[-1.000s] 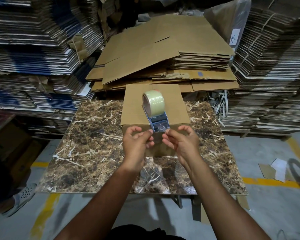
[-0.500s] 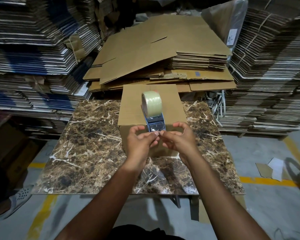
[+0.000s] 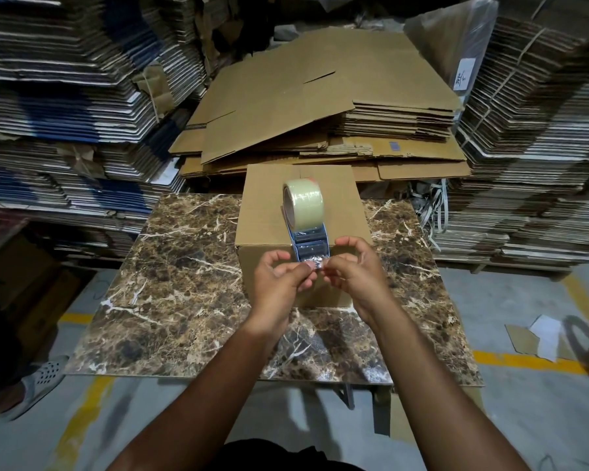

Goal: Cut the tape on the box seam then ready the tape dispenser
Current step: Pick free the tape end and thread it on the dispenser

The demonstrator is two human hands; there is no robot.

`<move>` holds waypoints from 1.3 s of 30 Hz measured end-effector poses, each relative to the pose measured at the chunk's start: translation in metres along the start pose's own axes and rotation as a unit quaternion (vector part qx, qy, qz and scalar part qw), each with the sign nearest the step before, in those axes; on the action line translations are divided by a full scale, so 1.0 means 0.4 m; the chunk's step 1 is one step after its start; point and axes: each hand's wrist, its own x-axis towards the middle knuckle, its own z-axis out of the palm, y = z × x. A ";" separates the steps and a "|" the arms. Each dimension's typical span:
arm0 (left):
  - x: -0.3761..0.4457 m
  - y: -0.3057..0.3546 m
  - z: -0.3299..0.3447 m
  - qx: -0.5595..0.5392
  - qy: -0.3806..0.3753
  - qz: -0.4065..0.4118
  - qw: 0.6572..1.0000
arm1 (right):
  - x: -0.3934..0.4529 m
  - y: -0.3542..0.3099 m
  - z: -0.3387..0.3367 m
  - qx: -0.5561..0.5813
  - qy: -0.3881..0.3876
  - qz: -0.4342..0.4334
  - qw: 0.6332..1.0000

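A closed brown cardboard box [image 3: 266, 212] stands at the back middle of the marble table [image 3: 184, 283]. On its top rests a blue tape dispenser [image 3: 312, 243] carrying a roll of clear tape [image 3: 303, 205], its front end at the box's near edge. My left hand [image 3: 279, 280] and my right hand [image 3: 357, 273] meet at that front end. The fingertips of both pinch the crinkled loose end of the tape [image 3: 315, 263] just in front of the dispenser.
Flattened brown cartons [image 3: 320, 107] lie piled behind the table. Tall stacks of folded cardboard rise at the left [image 3: 65, 96] and at the right [image 3: 531, 158]. A sandalled foot [image 3: 38, 382] stands on the floor at the left. Paper scraps [image 3: 541, 338] lie at the right.
Both hands moved closer together at the dispenser's front end and now pinch the loose tape end between their fingertips. The dispenser and the box have stayed in place.
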 end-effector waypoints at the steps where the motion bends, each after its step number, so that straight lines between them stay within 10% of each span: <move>1: 0.000 -0.001 0.001 0.004 -0.001 0.002 1.000 | -0.002 0.001 0.001 0.009 0.001 0.007 1.000; 26: 0.012 -0.009 -0.014 0.140 0.138 0.097 0.976 | 0.040 -0.042 -0.048 -0.204 0.030 -0.083 0.975; 33: 0.047 0.041 0.023 0.213 0.078 0.045 0.973 | 0.072 -0.060 -0.007 -0.384 -0.081 -0.145 0.908; 39: 0.015 0.014 0.021 0.099 0.093 0.007 0.991 | 0.070 -0.051 -0.026 -0.331 -0.130 -0.114 0.928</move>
